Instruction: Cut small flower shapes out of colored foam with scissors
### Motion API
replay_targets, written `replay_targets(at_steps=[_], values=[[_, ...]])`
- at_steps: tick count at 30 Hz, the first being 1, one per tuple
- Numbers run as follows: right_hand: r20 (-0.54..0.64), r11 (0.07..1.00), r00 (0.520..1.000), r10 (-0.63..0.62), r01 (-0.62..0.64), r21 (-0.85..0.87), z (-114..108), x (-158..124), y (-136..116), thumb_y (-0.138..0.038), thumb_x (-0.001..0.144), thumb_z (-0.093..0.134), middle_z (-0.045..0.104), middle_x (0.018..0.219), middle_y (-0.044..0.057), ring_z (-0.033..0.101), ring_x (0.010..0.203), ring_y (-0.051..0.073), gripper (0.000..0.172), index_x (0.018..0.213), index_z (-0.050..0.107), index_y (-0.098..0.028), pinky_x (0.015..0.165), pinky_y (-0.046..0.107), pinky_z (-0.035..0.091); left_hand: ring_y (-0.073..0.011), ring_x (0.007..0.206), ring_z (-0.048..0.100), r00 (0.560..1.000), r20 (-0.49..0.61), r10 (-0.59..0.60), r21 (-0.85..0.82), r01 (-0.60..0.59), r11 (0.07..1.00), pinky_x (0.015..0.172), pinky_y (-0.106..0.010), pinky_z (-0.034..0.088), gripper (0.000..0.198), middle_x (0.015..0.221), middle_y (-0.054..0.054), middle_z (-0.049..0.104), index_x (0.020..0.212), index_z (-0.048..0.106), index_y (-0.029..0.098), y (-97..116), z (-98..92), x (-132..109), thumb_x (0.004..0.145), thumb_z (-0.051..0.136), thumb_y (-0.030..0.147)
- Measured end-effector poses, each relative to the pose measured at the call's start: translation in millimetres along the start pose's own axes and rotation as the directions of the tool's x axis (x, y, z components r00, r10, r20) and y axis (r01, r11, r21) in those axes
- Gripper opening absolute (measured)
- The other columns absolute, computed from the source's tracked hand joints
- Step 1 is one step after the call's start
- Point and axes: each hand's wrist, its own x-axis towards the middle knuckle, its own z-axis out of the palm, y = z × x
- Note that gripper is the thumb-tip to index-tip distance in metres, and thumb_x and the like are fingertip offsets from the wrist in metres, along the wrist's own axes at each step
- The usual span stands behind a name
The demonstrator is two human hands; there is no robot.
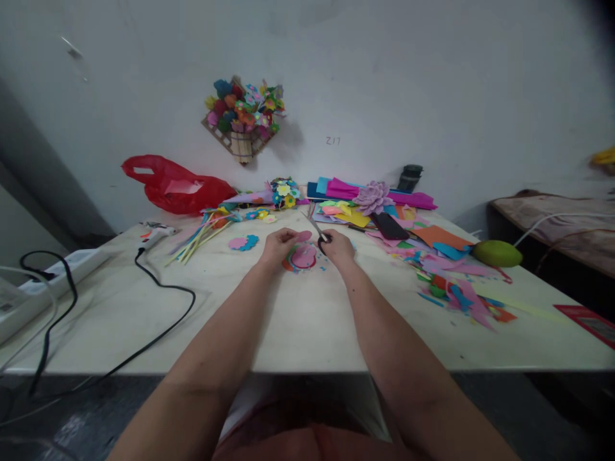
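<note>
Between the fingers of my left hand (280,246) is a small pink paper piece (303,236), its flat face showing. My right hand (340,248) grips a pair of scissors (314,223) by dark handles, with the blades pointing up and away to the left. The blade tips are apart from the pink piece. Below both hands lie round pink paper cutouts (303,257) with blue and orange edges around them. Tiny blue scraps dot the table near my right hand. To the left rest pink and blue scalloped cutouts (244,242).
A glue gun (157,237) with a black cord and a white power strip (62,282) occupy the left. Behind are a red plastic bag (180,189) and paper flowers (284,192). Paper scraps (461,294), a phone (389,226) and a green oval object (497,253) lie right.
</note>
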Motion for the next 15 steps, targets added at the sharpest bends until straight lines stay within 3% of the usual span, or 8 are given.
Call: replay_targets(at_steps=[5,15], values=[[0.052,0.999,0.998,0.023,-0.020,-0.049,5.1,4.1,3.1,-0.036,0.069,0.065,0.067,0.104,0.009,0.062,0.097,0.024,0.049,0.116,0.060,-0.021,0.076,0.030,0.046,-0.0129,0.058,0.058,0.999,0.031,0.009,-0.168,-0.004,0.986,0.062,-0.028,0.047,0.038,0.060,-0.002,0.062,0.072,0.064,0.013,4.6,2.1,-2.7,0.049,0.078,0.039],[0.146,0.993,0.984,-0.102,0.110,-0.047,8.5,6.4,5.2,-0.028,0.069,0.066,0.068,0.105,0.009,0.062,0.096,0.020,0.041,0.108,0.065,-0.017,0.079,0.025,0.045,-0.0137,0.059,0.058,0.999,0.014,-0.033,-0.214,0.035,0.976,0.062,-0.029,0.047,0.039,0.060,-0.002,0.061,0.067,0.063,0.013,12.0,1.9,-7.0,0.048,0.078,0.044]])
